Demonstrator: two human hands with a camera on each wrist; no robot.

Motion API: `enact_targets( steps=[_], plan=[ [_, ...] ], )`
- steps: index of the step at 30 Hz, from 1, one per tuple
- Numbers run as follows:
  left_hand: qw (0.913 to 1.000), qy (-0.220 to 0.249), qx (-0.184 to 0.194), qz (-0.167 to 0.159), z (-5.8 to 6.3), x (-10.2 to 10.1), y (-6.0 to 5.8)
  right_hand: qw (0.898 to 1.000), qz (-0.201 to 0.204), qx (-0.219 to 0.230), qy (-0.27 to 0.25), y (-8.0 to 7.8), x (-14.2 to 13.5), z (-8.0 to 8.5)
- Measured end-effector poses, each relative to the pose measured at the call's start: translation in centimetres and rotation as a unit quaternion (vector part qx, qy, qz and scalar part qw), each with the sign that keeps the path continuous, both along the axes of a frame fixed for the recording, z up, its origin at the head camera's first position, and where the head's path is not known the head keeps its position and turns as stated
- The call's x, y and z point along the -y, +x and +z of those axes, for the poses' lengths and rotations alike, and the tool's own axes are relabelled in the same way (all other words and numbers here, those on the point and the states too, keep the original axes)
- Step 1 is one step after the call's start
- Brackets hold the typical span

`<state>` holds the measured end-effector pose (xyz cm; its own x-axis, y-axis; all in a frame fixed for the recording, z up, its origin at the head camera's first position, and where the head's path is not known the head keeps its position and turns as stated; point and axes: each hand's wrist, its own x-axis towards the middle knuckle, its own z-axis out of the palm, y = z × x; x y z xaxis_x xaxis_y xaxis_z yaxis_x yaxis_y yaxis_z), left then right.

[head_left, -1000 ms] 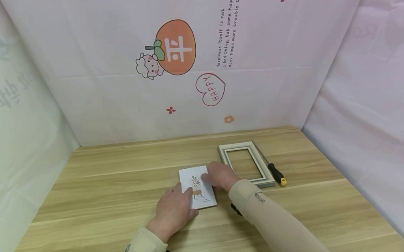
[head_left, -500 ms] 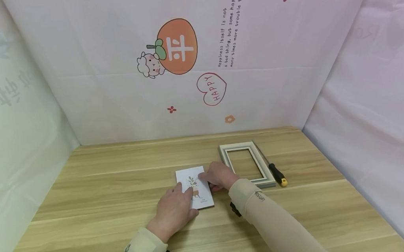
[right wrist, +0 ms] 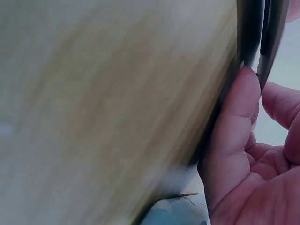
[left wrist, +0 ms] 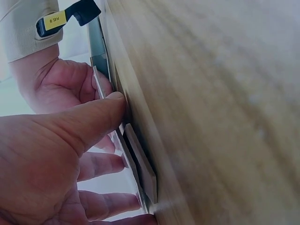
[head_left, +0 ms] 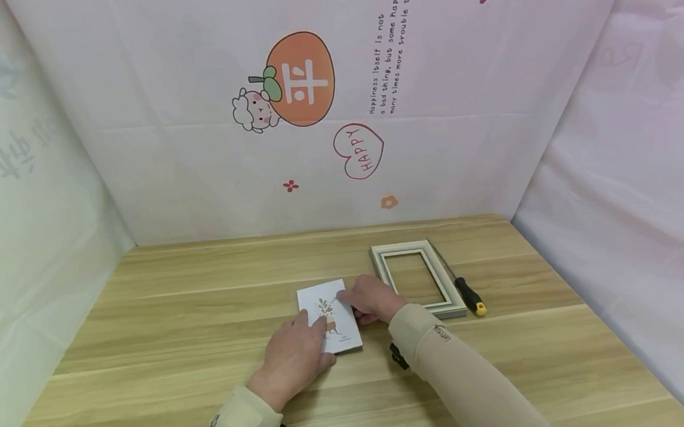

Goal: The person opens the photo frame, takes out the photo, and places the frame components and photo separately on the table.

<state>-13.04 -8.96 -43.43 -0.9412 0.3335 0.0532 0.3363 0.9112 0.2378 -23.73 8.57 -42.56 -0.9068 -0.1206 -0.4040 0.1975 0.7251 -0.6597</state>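
A white picture card [head_left: 339,315], printed with a small plant-and-animal drawing, lies in the middle of the table between both hands. My left hand [head_left: 293,357] holds it at the lower left, fingers over the face and thumb [left wrist: 112,110] at the near edge. At its right side my right hand [head_left: 375,298] pinches the edge. In the right wrist view a fingertip [right wrist: 248,77] sits under the layered panel [right wrist: 276,33], opposite the thumb. Beneath the panel, the left wrist view shows a thin grey flap [left wrist: 143,164] angled away from it.
Right of the hands lies a cream and grey picture frame [head_left: 455,304] with an open centre. Along its right side rests a screwdriver [head_left: 467,294] with a black and yellow handle. A printed white cloth [head_left: 195,185] hangs behind the wooden table [head_left: 175,320].
The picture card has shifted slightly left, and its far edge is a touch higher in view. Both hands stay on it. The frame and screwdriver have not moved.
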Motion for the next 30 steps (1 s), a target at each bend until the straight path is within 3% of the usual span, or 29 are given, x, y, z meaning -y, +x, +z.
enact_targets(
  steps=[14, 30],
  plan=[
    [0.9994, 0.012, 0.032, 0.007, 0.48, 0.33, 0.14, 0.995, -0.034, 0.042, -0.089, -0.16, -0.39, -0.31],
    [0.9998, 0.009, 0.015, 0.004, 0.40, 0.76, 0.20, 0.984, -0.047, 0.071, -0.160, -0.64, -0.68, -0.73]
  ],
)
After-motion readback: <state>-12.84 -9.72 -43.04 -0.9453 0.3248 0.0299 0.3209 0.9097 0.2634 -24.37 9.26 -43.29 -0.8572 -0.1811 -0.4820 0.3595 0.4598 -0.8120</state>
